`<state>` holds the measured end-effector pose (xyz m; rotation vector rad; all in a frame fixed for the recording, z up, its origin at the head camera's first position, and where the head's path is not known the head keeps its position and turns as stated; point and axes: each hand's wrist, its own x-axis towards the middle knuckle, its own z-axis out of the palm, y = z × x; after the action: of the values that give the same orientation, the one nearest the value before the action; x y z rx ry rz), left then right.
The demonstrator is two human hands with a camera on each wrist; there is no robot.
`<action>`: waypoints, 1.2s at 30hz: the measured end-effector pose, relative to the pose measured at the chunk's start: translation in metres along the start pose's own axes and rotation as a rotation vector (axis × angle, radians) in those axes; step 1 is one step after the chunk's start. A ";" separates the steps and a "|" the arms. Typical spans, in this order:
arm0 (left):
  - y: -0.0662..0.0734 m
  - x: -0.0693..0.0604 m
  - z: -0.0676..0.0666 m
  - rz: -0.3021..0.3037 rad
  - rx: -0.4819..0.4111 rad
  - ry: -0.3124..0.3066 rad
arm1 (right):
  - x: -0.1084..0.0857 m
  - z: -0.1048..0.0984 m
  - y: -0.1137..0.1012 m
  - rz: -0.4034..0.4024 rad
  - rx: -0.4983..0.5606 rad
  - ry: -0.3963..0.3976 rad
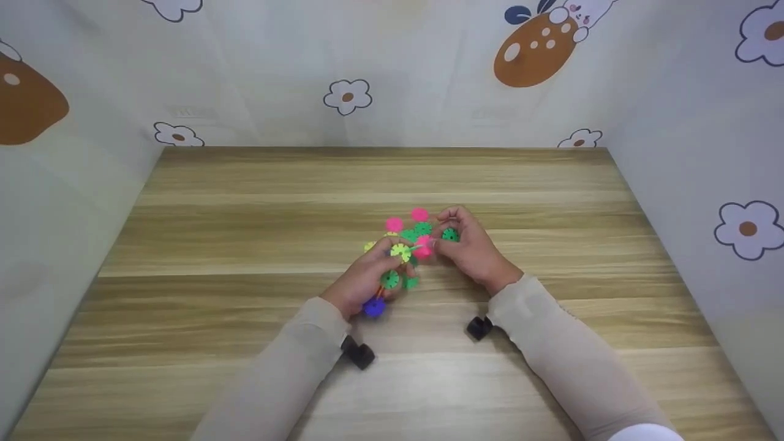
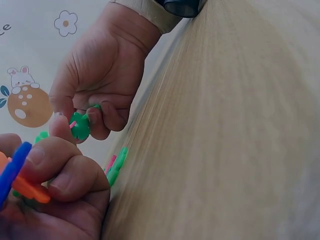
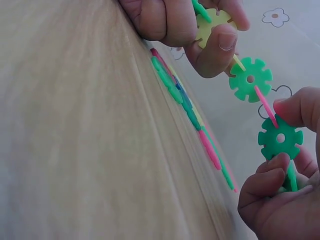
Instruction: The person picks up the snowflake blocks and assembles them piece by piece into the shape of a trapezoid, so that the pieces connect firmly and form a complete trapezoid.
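Observation:
Notched plastic discs are joined in a chain. My left hand (image 1: 367,278) grips part of it, thumb on a yellow disc (image 1: 400,252); a blue disc (image 1: 374,307) and an orange piece (image 2: 31,189) stick out by its palm. Between the hands in the right wrist view run a green disc (image 3: 250,80) and a pink disc (image 3: 265,106) seen edge-on. My right hand (image 1: 474,251) pinches a dark green disc (image 3: 280,138), with another green piece (image 3: 291,177) against its fingers.
Beyond the hands, more joined discs, pink (image 1: 419,214) and green (image 1: 422,228) among them, lie on the wooden table (image 1: 245,214). Patterned cloth walls stand at the back and both sides. A black wrist device (image 1: 479,328) is near the right sleeve.

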<state>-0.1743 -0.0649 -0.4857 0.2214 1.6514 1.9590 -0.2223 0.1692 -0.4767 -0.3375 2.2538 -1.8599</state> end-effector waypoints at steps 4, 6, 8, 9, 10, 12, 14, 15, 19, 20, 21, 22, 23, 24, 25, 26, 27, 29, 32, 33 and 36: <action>0.000 0.000 0.000 0.000 0.007 0.001 | 0.000 0.000 0.000 0.013 -0.010 -0.007; 0.000 0.000 0.000 0.001 0.012 0.001 | 0.000 0.000 0.000 0.016 -0.011 -0.010; 0.000 0.000 0.000 0.002 0.013 -0.001 | 0.000 0.000 -0.001 0.017 -0.007 -0.008; 0.000 0.000 0.000 0.002 0.014 -0.001 | 0.000 0.000 -0.001 0.018 -0.005 -0.005; 0.000 0.000 0.000 -0.001 0.014 -0.001 | -0.001 -0.001 -0.001 0.017 0.000 -0.005; 0.000 0.000 0.000 -0.003 0.016 -0.003 | -0.001 -0.002 -0.001 0.012 0.020 -0.007; 0.000 0.000 0.000 -0.005 0.018 -0.004 | -0.002 -0.003 -0.001 0.006 0.035 -0.008; 0.001 0.000 0.000 -0.005 0.018 -0.003 | -0.002 -0.003 -0.001 0.002 0.042 -0.010; 0.001 0.000 0.000 -0.003 0.016 -0.001 | -0.001 -0.003 0.000 -0.011 0.058 -0.011; 0.001 0.000 0.000 -0.003 0.015 0.000 | -0.001 -0.003 0.000 -0.011 0.057 -0.012; 0.001 0.000 0.000 -0.002 0.013 0.001 | -0.001 -0.003 0.000 -0.007 0.059 -0.016; 0.001 0.000 0.000 0.001 0.009 0.000 | -0.001 -0.003 0.000 -0.004 0.061 -0.020; 0.001 0.000 0.000 0.001 0.004 0.001 | -0.001 -0.003 0.000 0.007 0.066 -0.023; 0.000 0.000 0.000 0.002 -0.002 0.003 | -0.001 -0.004 0.000 0.019 0.078 -0.026; 0.000 0.000 0.000 0.004 -0.008 0.006 | -0.001 -0.004 -0.001 0.035 0.096 -0.030; 0.000 0.001 0.000 0.006 -0.013 0.009 | -0.002 -0.004 -0.001 0.052 0.118 -0.032; 0.000 0.001 0.000 0.008 -0.020 0.011 | -0.002 -0.004 -0.002 0.071 0.141 -0.033; -0.001 0.000 -0.001 0.012 -0.030 0.019 | -0.001 -0.005 -0.002 0.101 0.182 -0.032; -0.002 0.001 -0.001 0.018 -0.051 0.032 | -0.001 -0.006 -0.002 0.098 0.228 -0.035; -0.002 0.001 -0.001 0.021 -0.060 0.036 | 0.000 -0.006 -0.001 0.088 0.237 -0.040; -0.002 0.001 -0.001 0.029 -0.089 0.045 | 0.000 -0.008 0.001 0.060 0.270 -0.055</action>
<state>-0.1749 -0.0646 -0.4883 0.1690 1.5928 2.0675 -0.2246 0.1769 -0.4758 -0.2688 1.9232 -2.0623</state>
